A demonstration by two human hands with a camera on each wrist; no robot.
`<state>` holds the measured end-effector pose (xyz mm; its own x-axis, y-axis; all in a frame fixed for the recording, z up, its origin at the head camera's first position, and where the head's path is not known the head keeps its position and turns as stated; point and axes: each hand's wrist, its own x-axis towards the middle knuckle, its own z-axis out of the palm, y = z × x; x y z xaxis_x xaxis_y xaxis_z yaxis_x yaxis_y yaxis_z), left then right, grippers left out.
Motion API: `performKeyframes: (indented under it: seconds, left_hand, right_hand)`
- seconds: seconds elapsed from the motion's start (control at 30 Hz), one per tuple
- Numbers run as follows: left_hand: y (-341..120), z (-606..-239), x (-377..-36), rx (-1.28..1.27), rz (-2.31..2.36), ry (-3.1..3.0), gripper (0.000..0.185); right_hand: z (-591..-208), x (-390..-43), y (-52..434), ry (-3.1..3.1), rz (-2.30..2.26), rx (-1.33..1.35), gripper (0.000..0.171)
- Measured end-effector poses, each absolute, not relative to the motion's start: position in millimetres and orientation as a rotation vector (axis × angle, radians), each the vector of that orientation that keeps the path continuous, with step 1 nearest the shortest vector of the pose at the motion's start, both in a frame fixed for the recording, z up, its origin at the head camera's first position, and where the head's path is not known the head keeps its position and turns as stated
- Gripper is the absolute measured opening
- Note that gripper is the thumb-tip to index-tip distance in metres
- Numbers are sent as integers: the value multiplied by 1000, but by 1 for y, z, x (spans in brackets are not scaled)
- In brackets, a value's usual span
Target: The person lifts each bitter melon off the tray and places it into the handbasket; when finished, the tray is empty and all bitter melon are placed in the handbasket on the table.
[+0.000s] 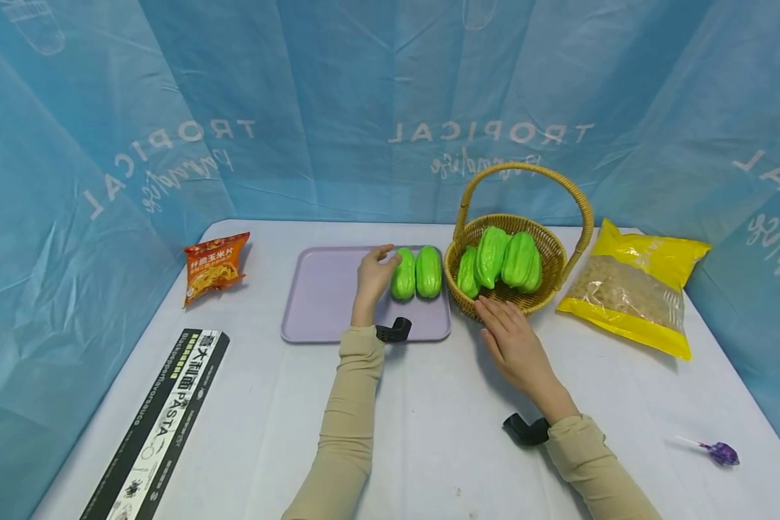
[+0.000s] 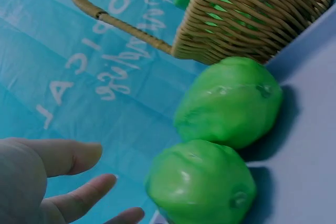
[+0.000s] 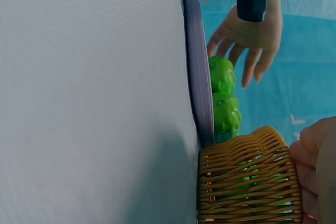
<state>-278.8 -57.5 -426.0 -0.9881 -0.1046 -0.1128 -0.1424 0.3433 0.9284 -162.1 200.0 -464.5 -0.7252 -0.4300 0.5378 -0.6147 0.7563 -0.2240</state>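
Note:
Two green chayote-like gourds lie side by side on a lilac tray [image 1: 325,292], the left gourd [image 1: 403,274] [image 2: 202,182] [image 3: 221,74] next to the right gourd [image 1: 429,271] [image 2: 231,100] [image 3: 227,114]. My left hand [image 1: 373,273] [image 2: 52,182] [image 3: 252,40] hovers just left of the left gourd with relaxed, spread fingers and grips nothing. A wicker basket [image 1: 549,249] [image 2: 252,14] [image 3: 247,182] with a handle stands right of the tray and holds three more green gourds [image 1: 503,260]. My right hand [image 1: 510,336] [image 3: 315,156] lies flat on the table, its fingertips at the basket's front wall.
An orange snack bag [image 1: 214,266] lies at the back left and a long black pasta box [image 1: 159,419] at the front left. A yellow bag [image 1: 633,289] sits right of the basket. A purple lollipop [image 1: 721,453] lies at the front right. Blue sheeting surrounds the table.

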Motion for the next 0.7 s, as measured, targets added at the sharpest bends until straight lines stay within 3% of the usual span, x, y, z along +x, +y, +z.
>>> performKeyframes:
  seconds: [0.7]
  left_hand:
    - [-40, -445, -285, -251, 1665, 2645, 59]
  right_hand:
    - [-464, -162, 201, -2501, 555, 786, 46]
